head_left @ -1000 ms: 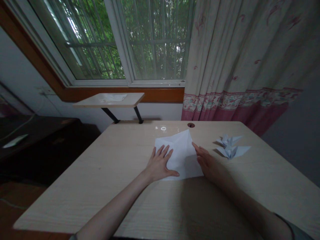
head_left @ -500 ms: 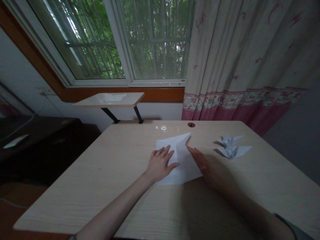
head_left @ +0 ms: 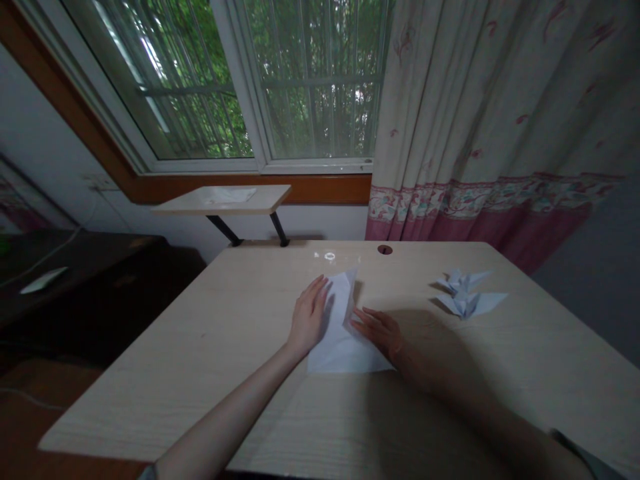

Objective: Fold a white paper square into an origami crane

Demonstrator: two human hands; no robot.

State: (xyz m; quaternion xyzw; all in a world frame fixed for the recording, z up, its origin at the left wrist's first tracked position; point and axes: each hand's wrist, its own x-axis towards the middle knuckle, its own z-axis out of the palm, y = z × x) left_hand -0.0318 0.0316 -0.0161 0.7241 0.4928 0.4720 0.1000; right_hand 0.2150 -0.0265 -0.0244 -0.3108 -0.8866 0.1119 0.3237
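**Head view (only one).** Dim room, daylight from window (head_left: 280, 80) behind the desk.

White paper sheet (head_left: 340, 350) lies on pale wood desk (head_left: 210, 333), roughly mid-desk, btwn both hands. It is part-folded. The near part lies flat, and one flap (head_left: 346, 293) stands up tilted along a fold running away from the person.

L hand (head_left: 309, 317): palm down, fingers straight & close together, resting on the sheet's left part just beside the raised flap. Not pinching anything.

R hand (head_left: 381, 330): spread flat, fingers stretched twd the left, tips pressing the sheet at the foot of the flap. Thumb hidden, can't tell where it sits.

Two folded paper figures (head_left: 469, 304) w/ pointed wings sit on the desk's right side, well apart from the hands. Cable hole (head_left: 385, 249) near far edge. Small shelf (head_left: 220, 198) under the sill, curtain (head_left: 475, 133) at right, dark cabinet (head_left: 100, 280) at left.

**Risks (my read):**
- Desk top looks smooth and the sheet is held by flat pressure only. An uneven push from one hand could skate it sideways and edges would misalign.
- Flap stands free. If pressed down before edges match, the crease sets crooked and leaves a mark if redone.
- Low light plus R forearm shadow near the sheet makes edges hard to see, so a misalignment could go unnoticed.
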